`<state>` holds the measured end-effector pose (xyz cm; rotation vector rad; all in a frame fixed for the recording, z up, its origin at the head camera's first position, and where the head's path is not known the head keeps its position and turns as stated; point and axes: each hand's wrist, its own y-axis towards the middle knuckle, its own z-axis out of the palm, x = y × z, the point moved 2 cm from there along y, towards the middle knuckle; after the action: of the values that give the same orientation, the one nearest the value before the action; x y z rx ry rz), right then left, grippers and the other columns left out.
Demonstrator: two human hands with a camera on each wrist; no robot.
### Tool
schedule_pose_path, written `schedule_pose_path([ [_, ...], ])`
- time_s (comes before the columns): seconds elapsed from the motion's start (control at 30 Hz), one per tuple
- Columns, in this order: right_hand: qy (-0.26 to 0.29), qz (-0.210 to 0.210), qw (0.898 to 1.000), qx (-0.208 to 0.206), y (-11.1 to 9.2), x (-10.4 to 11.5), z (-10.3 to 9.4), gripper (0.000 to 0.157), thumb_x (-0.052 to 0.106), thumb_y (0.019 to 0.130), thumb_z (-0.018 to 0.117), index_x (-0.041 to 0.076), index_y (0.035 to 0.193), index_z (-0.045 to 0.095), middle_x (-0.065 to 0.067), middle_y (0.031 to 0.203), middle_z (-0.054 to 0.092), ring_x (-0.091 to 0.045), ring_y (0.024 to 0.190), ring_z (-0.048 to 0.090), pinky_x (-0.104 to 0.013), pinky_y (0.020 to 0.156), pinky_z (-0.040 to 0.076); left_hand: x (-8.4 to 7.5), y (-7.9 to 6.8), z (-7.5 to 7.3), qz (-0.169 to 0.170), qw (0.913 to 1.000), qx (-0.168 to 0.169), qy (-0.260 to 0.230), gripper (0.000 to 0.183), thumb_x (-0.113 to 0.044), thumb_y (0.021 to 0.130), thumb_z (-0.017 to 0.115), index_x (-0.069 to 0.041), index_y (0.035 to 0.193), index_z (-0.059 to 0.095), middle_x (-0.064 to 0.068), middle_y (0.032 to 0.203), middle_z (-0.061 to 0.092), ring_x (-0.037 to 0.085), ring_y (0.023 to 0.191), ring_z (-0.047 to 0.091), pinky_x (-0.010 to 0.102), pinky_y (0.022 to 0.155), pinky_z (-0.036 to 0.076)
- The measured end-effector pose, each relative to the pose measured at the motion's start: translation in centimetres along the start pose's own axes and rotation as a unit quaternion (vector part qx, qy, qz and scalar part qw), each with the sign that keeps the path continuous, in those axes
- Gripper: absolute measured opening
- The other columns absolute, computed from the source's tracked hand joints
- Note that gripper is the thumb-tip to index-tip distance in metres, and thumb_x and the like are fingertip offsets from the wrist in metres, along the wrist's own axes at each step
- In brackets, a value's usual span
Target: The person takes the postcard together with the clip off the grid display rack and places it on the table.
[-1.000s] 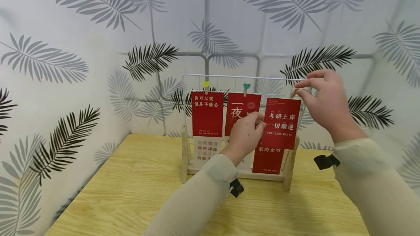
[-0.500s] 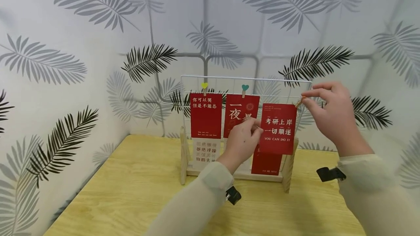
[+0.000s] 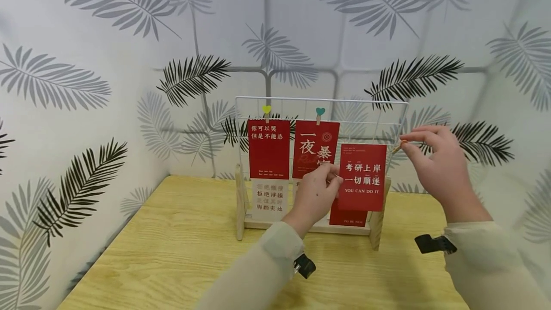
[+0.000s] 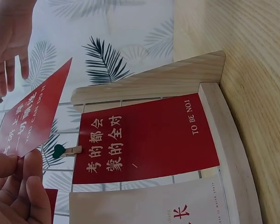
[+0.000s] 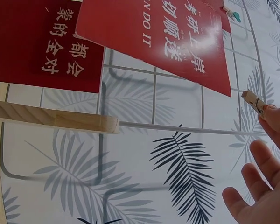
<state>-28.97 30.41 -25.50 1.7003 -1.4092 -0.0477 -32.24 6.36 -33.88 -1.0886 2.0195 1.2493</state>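
Observation:
A red card with white lettering is pinched at its left edge by my left hand. It stands in front of the rack's right part and overlaps a lower red card. My right hand pinches a small wooden clothespin with an orange piece at its end, just right of the held card and apart from it. The clothespin's jaws point toward the card. The white wire grid rack stands on wooden feet behind both hands.
Two red cards, one left and one in the middle, hang from heart-topped clothespins, yellow and teal. A white card hangs below the left one. A green-heart clothespin holds the lower red card. The rack stands on a wooden table before a leaf-patterned wall.
The held red card has come down and slightly left, away from the grid's upper wires. My right hand, with the clothespin, has moved right and down, away from the card.

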Motion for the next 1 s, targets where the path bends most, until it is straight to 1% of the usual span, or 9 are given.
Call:
schedule_pose_path([
  [0.1,0.004,0.000,1.000,0.001,-0.3,-0.3,0.1,0.034,0.027,0.105,0.055,-0.001,0.116,0.070,-0.020,0.133,0.050,-0.043,0.127,0.040,-0.070,0.097,0.032,0.0,-0.2,0.0,-0.003,1.0000,-0.003,-0.007,0.020,-0.022,0.103,0.062,-0.014,0.121,0.066,-0.013,0.085,0.062,0.005,0.067,0.060,0.023,0.061,0.052],
  [0.23,0.009,0.006,1.000,0.000,-0.8,-0.9,0.3,0.035,0.027,0.105,0.055,-0.002,0.118,0.069,-0.021,0.133,0.050,-0.043,0.126,0.040,-0.069,0.096,0.033,0.0,-0.7,0.1,-0.010,0.9999,0.004,-0.012,0.020,-0.024,0.103,0.062,-0.015,0.121,0.066,-0.013,0.084,0.062,0.005,0.067,0.060,0.023,0.061,0.052],
  [0.37,0.013,0.019,1.000,0.002,-1.4,-1.4,0.5,0.036,0.029,0.105,0.054,0.000,0.120,0.069,-0.020,0.132,0.051,-0.041,0.123,0.043,-0.067,0.094,0.037,0.0,-1.2,0.3,-0.018,0.9996,0.008,-0.019,0.019,-0.025,0.104,0.061,-0.016,0.119,0.066,-0.013,0.084,0.062,0.006,0.067,0.060,0.024,0.061,0.052],
  [0.57,0.018,0.026,0.999,0.010,-2.3,-2.3,1.0,0.034,0.027,0.106,0.053,0.002,0.123,0.068,-0.021,0.129,0.051,-0.043,0.119,0.046,-0.067,0.093,0.039,0.5,-1.9,0.7,-0.026,0.9994,0.009,-0.022,0.016,-0.023,0.103,0.061,-0.015,0.116,0.066,-0.012,0.080,0.062,0.007,0.066,0.059,0.024,0.061,0.051],
  [0.67,0.026,0.022,0.999,0.007,-2.8,-2.8,1.3,0.032,0.025,0.106,0.054,0.001,0.120,0.069,-0.019,0.125,0.054,-0.039,0.119,0.047,-0.066,0.094,0.040,0.9,-2.3,0.9,-0.035,0.9990,0.013,-0.025,0.015,-0.023,0.103,0.061,-0.015,0.115,0.066,-0.012,0.080,0.061,0.007,0.065,0.058,0.024,0.060,0.050],
  [0.77,0.028,0.032,0.999,0.007,-3.4,-3.3,1.5,0.032,0.027,0.106,0.053,0.002,0.120,0.069,-0.015,0.124,0.056,-0.034,0.119,0.047,-0.054,0.094,0.044,1.2,-2.7,1.2,-0.043,0.9984,0.015,-0.034,0.015,-0.023,0.103,0.062,-0.014,0.115,0.067,-0.011,0.080,0.062,0.007,0.066,0.058,0.024,0.060,0.050],
  [0.83,0.029,0.043,0.999,0.009,-3.8,-3.8,1.6,0.034,0.028,0.106,0.053,0.003,0.122,0.069,-0.013,0.125,0.056,-0.031,0.118,0.047,-0.038,0.092,0.045,1.5,-2.9,1.4,-0.051,0.9977,0.015,-0.042,0.015,-0.022,0.102,0.063,-0.014,0.114,0.067,-0.010,0.081,0.062,0.007,0.067,0.059,0.024,0.061,0.051],
  [0.9,0.030,0.055,0.998,0.011,-4.3,-4.3,1.7,0.036,0.031,0.106,0.052,0.005,0.124,0.068,-0.012,0.126,0.055,-0.029,0.118,0.048,-0.026,0.086,0.041,1.8,-3.2,1.5,-0.061,0.9967,0.014,-0.052,0.016,-0.021,0.102,0.063,-0.014,0.115,0.067,-0.010,0.083,0.063,0.008,0.069,0.061,0.025,0.063,0.052],
  [1.0,0.034,0.067,0.997,0.015,-5.0,-5.1,1.9,0.038,0.035,0.106,0.053,0.006,0.126,0.068,-0.010,0.126,0.055,-0.029,0.118,0.049,-0.017,0.081,0.039,2.3,-3.7,1.8,-0.076,0.9947,0.010,-0.068,0.015,-0.020,0.101,0.064,-0.014,0.115,0.067,-0.011,0.086,0.062,0.013,0.073,0.066,0.025,0.063,0.053],
])
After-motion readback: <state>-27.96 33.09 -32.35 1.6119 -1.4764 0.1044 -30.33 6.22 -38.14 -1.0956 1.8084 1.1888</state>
